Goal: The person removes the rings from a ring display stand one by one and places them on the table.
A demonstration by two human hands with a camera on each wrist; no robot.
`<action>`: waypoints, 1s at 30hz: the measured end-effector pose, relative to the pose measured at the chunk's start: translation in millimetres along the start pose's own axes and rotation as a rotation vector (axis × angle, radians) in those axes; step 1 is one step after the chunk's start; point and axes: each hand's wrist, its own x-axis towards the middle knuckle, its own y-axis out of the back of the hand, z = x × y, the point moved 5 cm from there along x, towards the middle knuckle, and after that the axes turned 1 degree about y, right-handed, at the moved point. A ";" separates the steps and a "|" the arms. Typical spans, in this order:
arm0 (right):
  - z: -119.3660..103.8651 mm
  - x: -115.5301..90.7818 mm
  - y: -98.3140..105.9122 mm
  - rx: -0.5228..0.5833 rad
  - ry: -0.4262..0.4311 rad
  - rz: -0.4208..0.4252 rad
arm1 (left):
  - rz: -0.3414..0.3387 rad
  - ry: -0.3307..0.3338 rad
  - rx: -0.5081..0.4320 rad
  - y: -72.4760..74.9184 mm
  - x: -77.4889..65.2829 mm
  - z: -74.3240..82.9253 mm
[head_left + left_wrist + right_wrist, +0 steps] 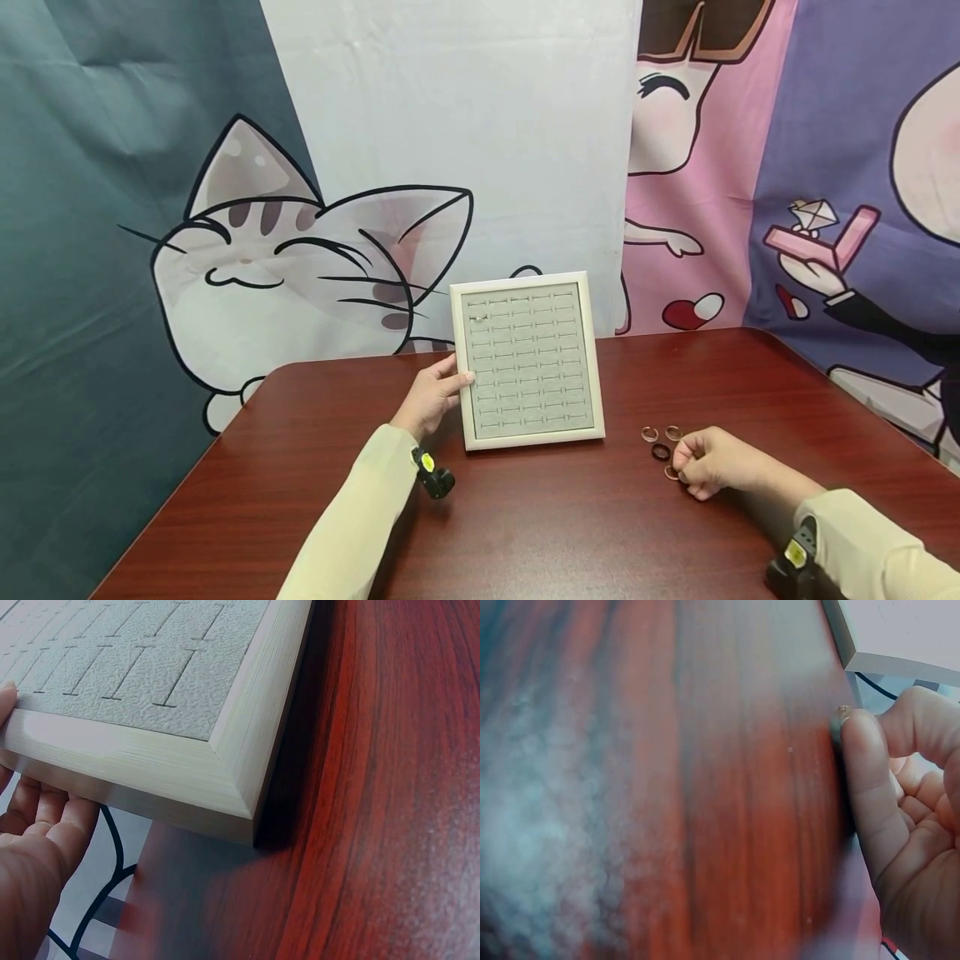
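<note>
My left hand (432, 396) grips the left edge of a ring display tray (460, 417), thumb on the front of the frame and fingers behind. The tray stands tilted up on the table, its grey padded face lined with rows of slits. One silver ring (478, 317) sits in a slit at the upper left. In the left wrist view the tray's pale frame (142, 754) appears close up. My right hand (712, 462) is low over the table, thumb and index finger pinching a gold ring (671, 473), largely hidden by the fingertips; its edge shows in the right wrist view.
Beside my right hand lie a silver-toned ring (649, 434), a gold-toned ring (674, 432) and a dark ring (661, 452). The reddish-brown table (540, 525) ends at a cartoon-printed cloth (540, 125) behind it.
</note>
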 end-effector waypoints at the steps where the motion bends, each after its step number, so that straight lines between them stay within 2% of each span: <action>1: 0.2 0.2 -0.1 0.003 -0.002 0.000 | 0.001 -0.003 0.005 0.1 0.0 -0.2; 7: -6.7 3.1 3.3 -0.022 -0.003 0.016 | 0.002 0.014 0.020 -0.2 -1.0 -3.2; 12: -34.1 17.4 13.9 -0.062 0.052 0.071 | -0.008 0.014 0.017 -0.7 0.0 -4.7; 18: -86.5 49.1 15.2 -0.182 0.102 0.152 | -0.006 0.013 0.028 -1.0 -0.7 -1.1; 21: -108.1 67.5 10.0 -0.196 0.120 0.182 | -0.004 0.007 0.038 -0.8 -1.6 2.5; 30: -148.9 112.7 -3.0 -0.205 0.164 0.244 | -0.010 0.019 0.028 -0.8 -1.6 5.1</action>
